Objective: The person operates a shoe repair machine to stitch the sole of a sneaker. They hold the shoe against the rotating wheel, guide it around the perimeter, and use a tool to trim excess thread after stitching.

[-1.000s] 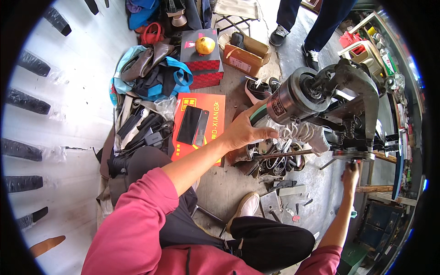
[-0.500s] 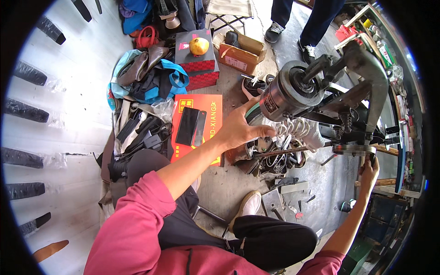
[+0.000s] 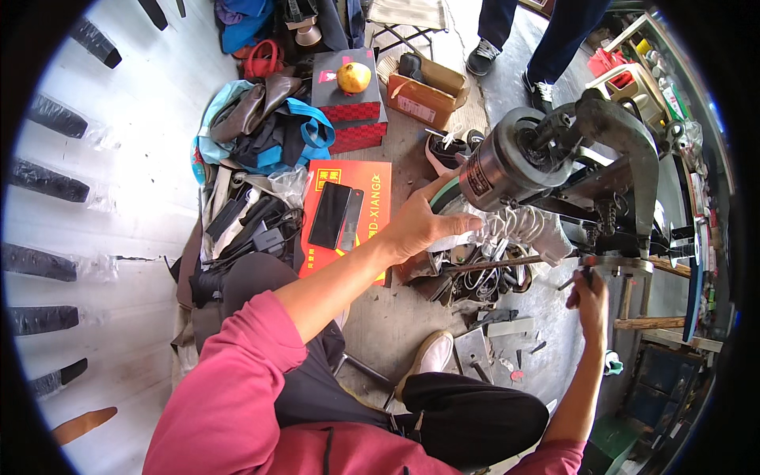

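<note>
A dark metal hand-cranked shoe-stitching machine [image 3: 633,146] stands at the right, with a big steel cylinder [image 3: 500,165] toward me. Below the cylinder is a pale lace-up shoe [image 3: 526,227] with white laces and a greenish inside edge. My left hand [image 3: 427,226] grips the shoe's near left end, thumb on top and the fingers partly hidden behind it. On the right, my right hand [image 3: 590,305] is closed round the crank handle [image 3: 587,274] beside the flat round wheel [image 3: 621,263] under the machine.
A red box [image 3: 372,206] bears a black phone [image 3: 329,218]. Behind it, a pomegranate [image 3: 353,77] sits on stacked shoe boxes [image 3: 348,115]. Scraps and tools, including a metal plate [image 3: 473,350], lie on the floor. Another person's legs [image 3: 546,47] stand at the far side.
My right hand has swung left along the wheel's near side with the crank handle. My left hand stays on the shoe, and the whole view has shifted slightly.
</note>
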Tool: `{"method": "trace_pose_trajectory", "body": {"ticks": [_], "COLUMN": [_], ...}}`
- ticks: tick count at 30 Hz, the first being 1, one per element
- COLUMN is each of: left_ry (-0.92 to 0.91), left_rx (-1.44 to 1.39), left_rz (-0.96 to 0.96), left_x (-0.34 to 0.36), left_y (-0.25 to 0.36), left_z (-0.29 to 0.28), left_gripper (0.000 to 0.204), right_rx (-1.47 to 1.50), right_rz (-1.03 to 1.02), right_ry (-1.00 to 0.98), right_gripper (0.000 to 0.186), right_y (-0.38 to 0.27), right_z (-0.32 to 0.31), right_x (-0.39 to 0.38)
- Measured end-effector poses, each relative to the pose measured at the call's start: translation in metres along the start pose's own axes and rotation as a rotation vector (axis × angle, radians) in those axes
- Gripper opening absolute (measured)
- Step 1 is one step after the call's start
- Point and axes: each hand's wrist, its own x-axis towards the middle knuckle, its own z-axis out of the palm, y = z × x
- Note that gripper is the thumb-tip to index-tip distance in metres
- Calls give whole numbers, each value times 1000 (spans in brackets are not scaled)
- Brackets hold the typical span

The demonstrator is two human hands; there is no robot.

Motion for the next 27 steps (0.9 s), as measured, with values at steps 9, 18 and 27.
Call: {"method": "trace_pose_trajectory", "body": {"ticks": [9, 18, 27], "left_ry": [-44, -15, 54], "left_rx": [240, 66, 39], "left_rz": [99, 38, -74], "left_x": [7, -2, -3], "left_y": [-1, 5, 8], "left_z": [-11, -1, 5], "left_gripper": [90, 98, 90], "right_rx": [-40, -94, 3], "right_rz": [-103, 61, 111], "right_ry": [449, 101, 19], "right_gripper": [10, 19, 22], "right_y": [35, 88, 40], "right_z": [-109, -7, 8], "right_x": [28, 42, 21]}}
